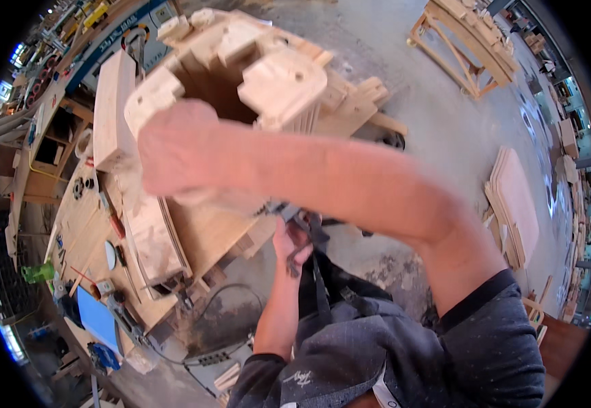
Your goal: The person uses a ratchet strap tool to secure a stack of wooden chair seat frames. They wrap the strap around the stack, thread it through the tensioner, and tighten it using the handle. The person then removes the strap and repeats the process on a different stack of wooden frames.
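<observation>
while right hand (pixel 173 146) rests blurred on wooden assembly (pixel 241 75), finger state unclear; left hand (pixel 294 243) fingers grip dark tool (pixel 305 228).

A dusty grey concrete floor (pixel 438 129) carries a stack of flat plywood panels (pixel 516 207) at three o'clock. A pale wooden trestle frame (pixel 468 44) stands at one o'clock, a black cable (pixel 231 292) at seven.
</observation>
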`<state>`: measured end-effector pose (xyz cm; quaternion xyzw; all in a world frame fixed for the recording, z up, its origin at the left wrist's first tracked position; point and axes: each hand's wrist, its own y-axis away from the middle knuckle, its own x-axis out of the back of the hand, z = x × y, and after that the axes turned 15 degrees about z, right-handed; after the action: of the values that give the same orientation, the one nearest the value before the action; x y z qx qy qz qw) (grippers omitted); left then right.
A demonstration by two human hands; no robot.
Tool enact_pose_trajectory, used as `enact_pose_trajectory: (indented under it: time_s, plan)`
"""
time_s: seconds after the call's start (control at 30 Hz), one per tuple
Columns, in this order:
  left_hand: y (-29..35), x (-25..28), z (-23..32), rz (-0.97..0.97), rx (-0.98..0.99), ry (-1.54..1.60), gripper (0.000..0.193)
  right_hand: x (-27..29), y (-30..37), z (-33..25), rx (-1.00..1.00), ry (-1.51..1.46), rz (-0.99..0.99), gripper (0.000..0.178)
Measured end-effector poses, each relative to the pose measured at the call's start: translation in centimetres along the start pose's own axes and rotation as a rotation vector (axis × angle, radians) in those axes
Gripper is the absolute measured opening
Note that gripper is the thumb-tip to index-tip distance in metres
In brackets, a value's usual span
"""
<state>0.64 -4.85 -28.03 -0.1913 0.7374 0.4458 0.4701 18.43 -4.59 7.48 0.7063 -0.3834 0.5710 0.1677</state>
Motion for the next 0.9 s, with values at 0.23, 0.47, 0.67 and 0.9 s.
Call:
enact_pose_trajectory:
  time_s: [0.23,0.47,0.67,0.9]
  plan:
    - [-1.1,-1.5,1.0,0.079,-0.174,-0.212,0.071,-1.1,-3.2,0.4,-0.166,-0.109,0.034,0.040]
    - [-1.3,0.9,2.4,0.126,-0.071,-0.138,0.081,-0.9,-4.1,-0.5,-0.222,-0.055,-0.074,0.044]
    - [-1.1,1.6,1.7,0.140,-0.083,-0.025,0.072,-1.0,-3.9,-1.5,-0.256,-0.063,-0.091,0.043]
    - [-0.1,2.2,-0.4,0.143,-0.078,-0.056,0.069,-1.2,-1.1,-1.1,-0.195,-0.143,0.025,0.024]
